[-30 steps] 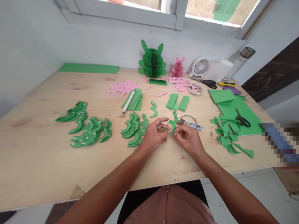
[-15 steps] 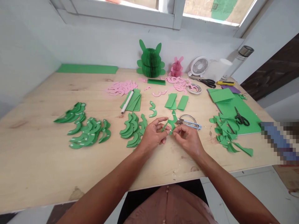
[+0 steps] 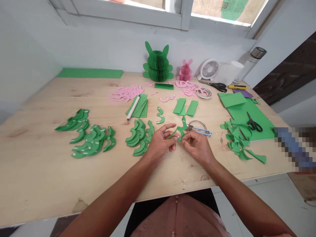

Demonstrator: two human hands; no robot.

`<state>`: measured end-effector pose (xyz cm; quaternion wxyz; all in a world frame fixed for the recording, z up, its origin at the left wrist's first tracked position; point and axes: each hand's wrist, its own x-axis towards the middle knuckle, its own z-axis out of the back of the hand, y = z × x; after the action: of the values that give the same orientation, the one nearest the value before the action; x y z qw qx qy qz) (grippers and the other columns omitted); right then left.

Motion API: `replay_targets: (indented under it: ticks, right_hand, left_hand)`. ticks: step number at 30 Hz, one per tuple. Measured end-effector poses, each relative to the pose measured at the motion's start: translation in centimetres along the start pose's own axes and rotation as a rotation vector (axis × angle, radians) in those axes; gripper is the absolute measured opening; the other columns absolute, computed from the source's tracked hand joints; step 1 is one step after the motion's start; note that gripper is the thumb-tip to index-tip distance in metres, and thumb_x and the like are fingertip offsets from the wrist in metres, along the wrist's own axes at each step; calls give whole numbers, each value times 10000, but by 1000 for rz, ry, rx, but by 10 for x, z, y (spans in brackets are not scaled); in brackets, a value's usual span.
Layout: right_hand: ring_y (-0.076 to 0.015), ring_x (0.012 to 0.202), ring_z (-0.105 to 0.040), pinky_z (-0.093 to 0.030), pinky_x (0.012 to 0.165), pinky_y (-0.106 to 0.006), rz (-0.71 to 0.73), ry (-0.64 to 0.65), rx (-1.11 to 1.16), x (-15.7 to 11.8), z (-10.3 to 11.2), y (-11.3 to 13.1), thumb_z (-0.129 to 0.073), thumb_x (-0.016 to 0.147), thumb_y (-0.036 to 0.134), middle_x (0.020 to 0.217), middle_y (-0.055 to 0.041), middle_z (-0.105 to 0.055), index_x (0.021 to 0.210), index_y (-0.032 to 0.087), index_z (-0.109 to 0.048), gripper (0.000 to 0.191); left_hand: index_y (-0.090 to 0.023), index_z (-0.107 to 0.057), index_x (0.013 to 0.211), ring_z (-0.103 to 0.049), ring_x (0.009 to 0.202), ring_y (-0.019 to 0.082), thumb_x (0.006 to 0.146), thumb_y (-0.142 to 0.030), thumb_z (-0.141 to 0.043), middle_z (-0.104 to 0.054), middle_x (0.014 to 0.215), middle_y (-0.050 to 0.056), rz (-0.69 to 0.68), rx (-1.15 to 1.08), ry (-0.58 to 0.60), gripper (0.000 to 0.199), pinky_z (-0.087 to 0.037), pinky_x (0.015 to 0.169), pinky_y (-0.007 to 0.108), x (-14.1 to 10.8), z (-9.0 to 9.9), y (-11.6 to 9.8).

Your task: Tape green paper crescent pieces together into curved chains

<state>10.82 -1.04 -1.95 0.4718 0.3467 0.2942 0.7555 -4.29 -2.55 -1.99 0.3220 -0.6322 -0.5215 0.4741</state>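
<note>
Between my hands is a curved green paper cutout, raised above the table with its upper tip pointing away from me. My left hand pinches its lower left part between thumb and fingers. At its lower end, my right hand has thumb and forefinger pinched on the paper's edge. A blue box cutter and a roll of tape lie just beyond my right hand. One similar cutout with white tape strips lies ahead of my left hand, and a pile of green cutouts sits left of it.
More taped green cutouts lie at the left. A green paper honeycomb figure and a smaller pink one stand by the wall near a white fan. Scissors rest on green sheets at the right, beside paper scraps.
The view has shifted slightly. My hands keep their hold on the green cutout, with only a very small movement of the fingers.
</note>
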Motion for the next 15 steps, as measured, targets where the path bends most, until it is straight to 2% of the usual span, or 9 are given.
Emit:
replay_targets:
  ticks: [15]
  right_hand:
    - [-148,651,-536,-405,632,-264,66,-25,-75,-1,-1,1,-506,699,116,668,-7,-608,680,199,-548,95]
  left_hand:
    - [-171,-506,1143,-464,366,37,573,-168,-723,-605,733,-32,-11,30,-6,610,-345,365,186,0,-3,0]
